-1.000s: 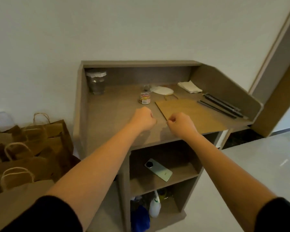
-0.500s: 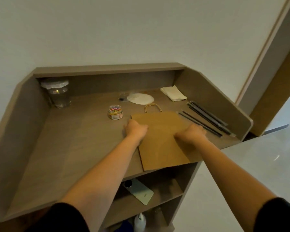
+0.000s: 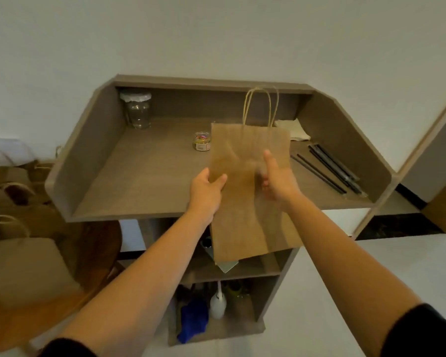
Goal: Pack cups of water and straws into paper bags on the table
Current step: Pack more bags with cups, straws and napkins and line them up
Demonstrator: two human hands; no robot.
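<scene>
While the left hand (image 3: 206,191) pinches the flat paper bag (image 3: 247,181) above the bench (image 3: 150,176), the right hand's (image 3: 278,181) grip, fingers spread, apparently readies to open it.

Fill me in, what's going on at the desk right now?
A person holds a flat, still-folded paper bag up over the desk, handles upward. The left hand grips its left edge; the right hand is at its right side, though its hold is blurred. The black straws lie untouched on the right, and a covered cup stands back left.
</scene>
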